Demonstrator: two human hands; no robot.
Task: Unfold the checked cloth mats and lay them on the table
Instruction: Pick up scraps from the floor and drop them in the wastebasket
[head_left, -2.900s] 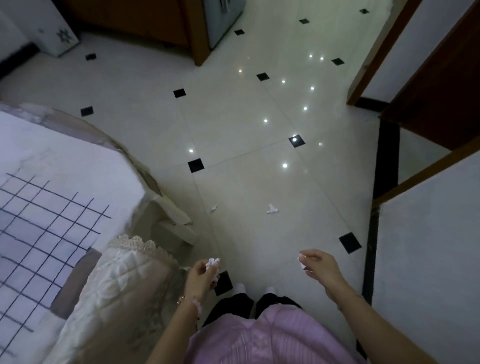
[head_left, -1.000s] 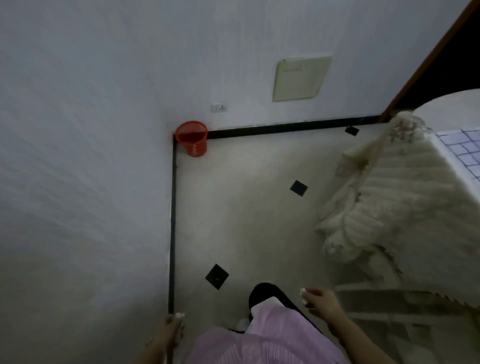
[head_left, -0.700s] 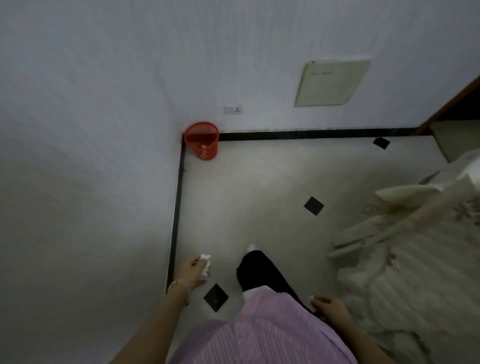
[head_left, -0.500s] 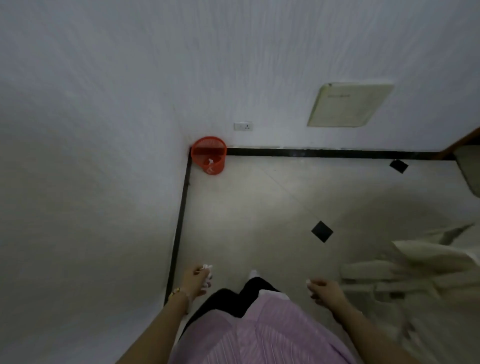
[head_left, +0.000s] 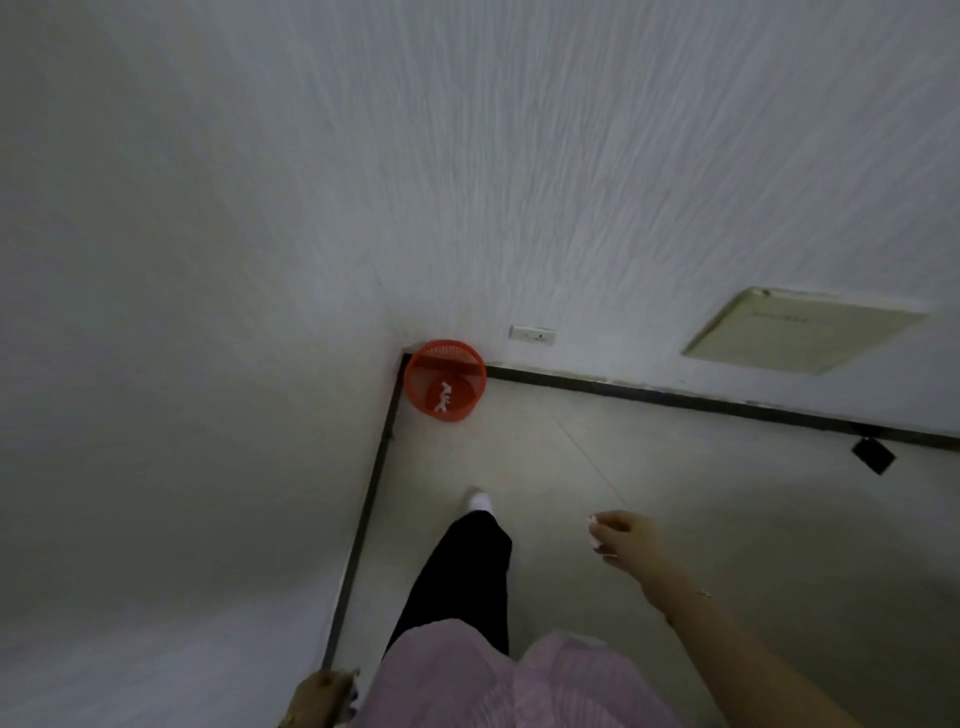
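Head view: faces red mesh plastic wastebasket (head_left: 445, 379) in wall corner. Pinches small white crumpled scrap (head_left: 591, 517) in right hand (head_left: 622, 536), extended toward basket, presumably for disposal. Grips second white scrap (head_left: 355, 674) in left hand (head_left: 323, 697), well apart at hip. Shows no checked cloth mats, no table.

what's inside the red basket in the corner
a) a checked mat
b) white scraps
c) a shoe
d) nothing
b: a few white scraps lie at the bottom of the red basket, seen through its open top.
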